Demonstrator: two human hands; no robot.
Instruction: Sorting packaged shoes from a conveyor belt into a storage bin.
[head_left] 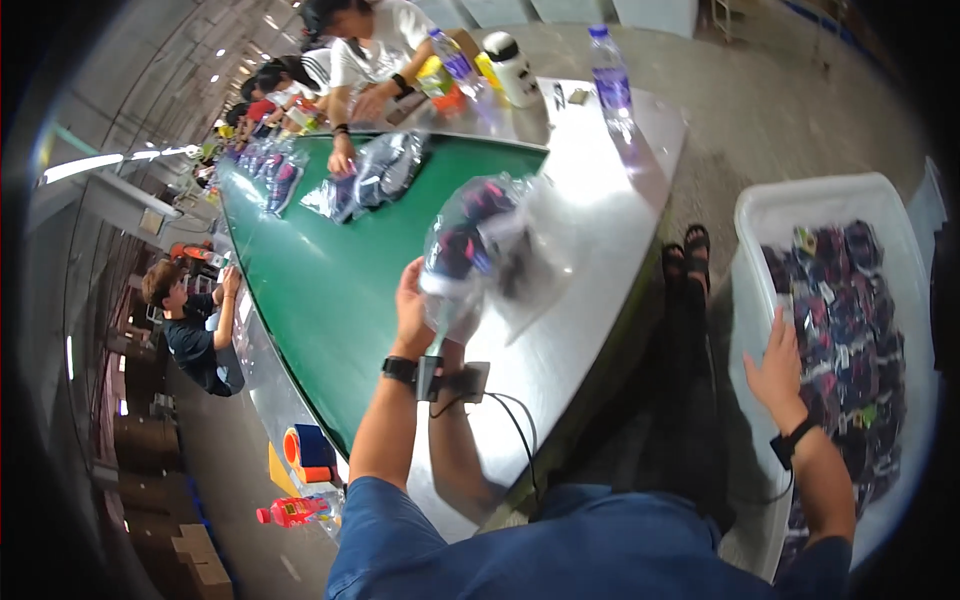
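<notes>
My left hand (414, 308) is closed around the near end of a clear plastic bag of dark shoes with pink marks (468, 240). It lifts the bag over the place where the green belt meets the shiny metal table end. Motion blurs the bag's right side. My right hand (777, 368) is at the inner left side of a white bin (752, 215), fingers stretched out and nothing in them. Beside it, several rows of bagged dark shoes (845, 330) fill the bin.
More bagged shoes (385, 170) lie on the green belt (330, 270), where a co-worker's hand (342, 155) touches one. A water bottle (612, 80) and white flask (512, 70) stand at the far end. Tape rolls (308, 450) and a red-labelled bottle (292, 512) are at left.
</notes>
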